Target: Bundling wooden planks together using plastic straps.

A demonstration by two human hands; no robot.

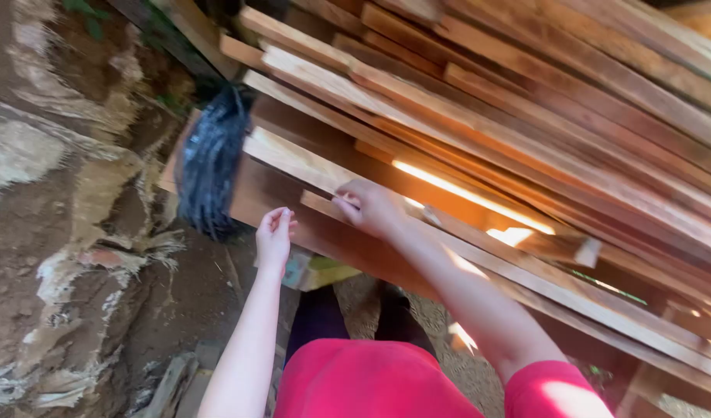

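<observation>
Stacked planks [479, 116] blur rightward; right hand [371, 207] presses one, left hand's [273, 236] loose grip holds nothing.

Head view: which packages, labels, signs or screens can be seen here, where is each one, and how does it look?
Small package or carton: under the stacked wooden planks, just right of the left hand; boxy, yellow-green with a pale blue side, blurred.
Black bundle: at the left ends of the planks; shiny, crumpled, perhaps plastic wrap or bag.
No labels, signs or screens can be made out.
</observation>
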